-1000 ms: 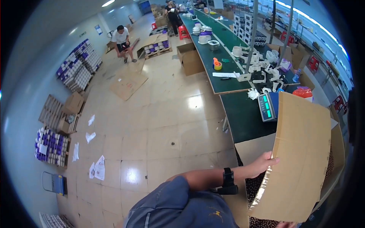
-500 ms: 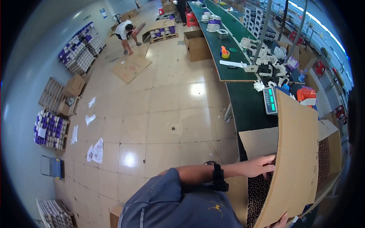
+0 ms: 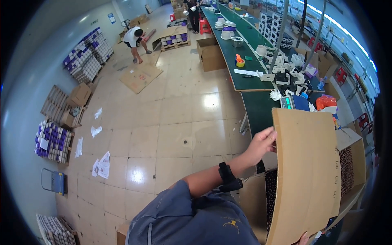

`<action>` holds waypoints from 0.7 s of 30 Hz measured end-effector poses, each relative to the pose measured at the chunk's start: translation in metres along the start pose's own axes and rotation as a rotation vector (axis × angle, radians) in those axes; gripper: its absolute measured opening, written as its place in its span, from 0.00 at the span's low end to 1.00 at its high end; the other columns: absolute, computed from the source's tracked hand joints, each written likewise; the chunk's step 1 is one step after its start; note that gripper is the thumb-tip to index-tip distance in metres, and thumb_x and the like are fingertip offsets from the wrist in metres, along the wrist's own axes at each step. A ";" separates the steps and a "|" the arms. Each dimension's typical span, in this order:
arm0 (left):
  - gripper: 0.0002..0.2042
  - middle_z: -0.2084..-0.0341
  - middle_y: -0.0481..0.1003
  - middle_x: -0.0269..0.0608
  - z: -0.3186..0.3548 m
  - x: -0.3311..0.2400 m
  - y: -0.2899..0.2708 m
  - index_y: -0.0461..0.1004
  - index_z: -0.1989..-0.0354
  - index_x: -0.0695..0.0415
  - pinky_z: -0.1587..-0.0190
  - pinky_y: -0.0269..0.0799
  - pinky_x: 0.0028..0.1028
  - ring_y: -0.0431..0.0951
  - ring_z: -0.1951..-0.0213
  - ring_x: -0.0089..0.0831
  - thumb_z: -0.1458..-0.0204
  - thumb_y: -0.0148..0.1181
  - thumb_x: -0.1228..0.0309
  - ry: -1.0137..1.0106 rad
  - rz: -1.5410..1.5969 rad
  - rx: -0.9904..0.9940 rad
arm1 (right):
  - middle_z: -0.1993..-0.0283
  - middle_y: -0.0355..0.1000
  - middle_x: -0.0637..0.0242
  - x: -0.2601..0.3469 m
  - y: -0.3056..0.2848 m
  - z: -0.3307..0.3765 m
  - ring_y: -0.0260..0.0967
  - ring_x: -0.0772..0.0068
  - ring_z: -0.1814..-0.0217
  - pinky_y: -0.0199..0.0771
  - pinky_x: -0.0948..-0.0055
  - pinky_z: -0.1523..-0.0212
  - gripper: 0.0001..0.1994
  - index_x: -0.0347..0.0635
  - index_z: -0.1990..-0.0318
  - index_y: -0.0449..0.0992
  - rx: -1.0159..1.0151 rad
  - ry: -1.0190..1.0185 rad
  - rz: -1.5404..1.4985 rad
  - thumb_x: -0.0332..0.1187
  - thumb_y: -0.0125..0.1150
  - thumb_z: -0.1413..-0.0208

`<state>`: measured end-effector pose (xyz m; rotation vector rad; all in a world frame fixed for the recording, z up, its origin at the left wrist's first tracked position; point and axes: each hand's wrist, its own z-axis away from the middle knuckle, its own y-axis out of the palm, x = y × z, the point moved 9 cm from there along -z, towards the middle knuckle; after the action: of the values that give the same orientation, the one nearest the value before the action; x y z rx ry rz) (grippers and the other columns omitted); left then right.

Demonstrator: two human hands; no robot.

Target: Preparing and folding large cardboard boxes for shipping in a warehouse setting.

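A large brown cardboard sheet (image 3: 306, 163) stands tilted over an open carton (image 3: 357, 161) at the lower right. My left hand (image 3: 263, 143) pinches the sheet's left edge near its far corner. At the lower edge of the view, part of my right hand (image 3: 303, 239) grips the sheet's near edge; its other fingers are hidden. Dark brown speckled contents (image 3: 346, 171) fill the carton on both sides of the sheet, but their kind cannot be made out.
Beyond the sheet, a scale (image 3: 289, 103) sits on the green bench (image 3: 261, 108). White plastic parts (image 3: 281, 61), a tape roll (image 3: 239, 62) and an orange-red bag (image 3: 326, 102) lie further along. A person (image 3: 134, 38) bends over flat cardboard (image 3: 141, 77) on the floor, far left.
My left hand has come out of the carton and moved away from me along the sheet's edge. The sheet has swung left, covering more of the contents and part of the scale.
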<state>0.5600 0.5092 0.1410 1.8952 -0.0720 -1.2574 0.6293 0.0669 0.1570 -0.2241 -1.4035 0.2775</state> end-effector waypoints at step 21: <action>0.23 0.52 0.76 0.38 0.049 0.057 -0.066 0.64 0.33 0.58 0.59 0.75 0.26 0.77 0.54 0.24 0.38 0.52 0.73 -0.555 -0.433 0.135 | 0.24 0.48 0.41 -0.100 -0.060 -0.026 0.48 0.41 0.23 0.50 0.38 0.26 0.43 0.41 0.25 0.50 0.042 0.153 0.294 0.63 0.48 0.37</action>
<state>0.5250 0.4957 0.0476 1.6677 -0.0380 -2.0976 0.6438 -0.0221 0.0790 -0.4103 -1.2108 0.5211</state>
